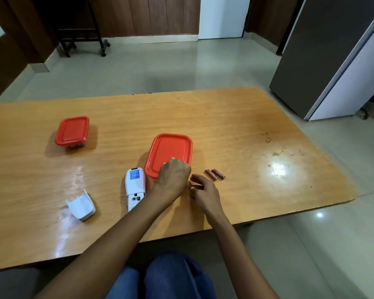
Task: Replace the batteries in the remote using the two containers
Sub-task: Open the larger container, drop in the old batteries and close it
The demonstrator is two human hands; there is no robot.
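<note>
Left hand (174, 178): my fingers curl over the near rim of the large container (171, 147), centre frame.
Right hand (203, 190): fingers loose, holding nothing, near two batteries (215, 174).
Remote (135, 186): white plastic, compartment open, lower centre.
Surface (257, 130): glossy wood, open room right.

Table (246, 126) — remote (135, 186), batteries (214, 174), containers (72, 131), perhaps cover (81, 205)

Small container (72, 131) toward the worktop's (246, 126) far left, large container (171, 151) mid-worktop, remote (135, 187) just off its near-left corner, battery cover (80, 205) left of the remote by the near edge, two batteries (215, 174) right of the large container.
</note>
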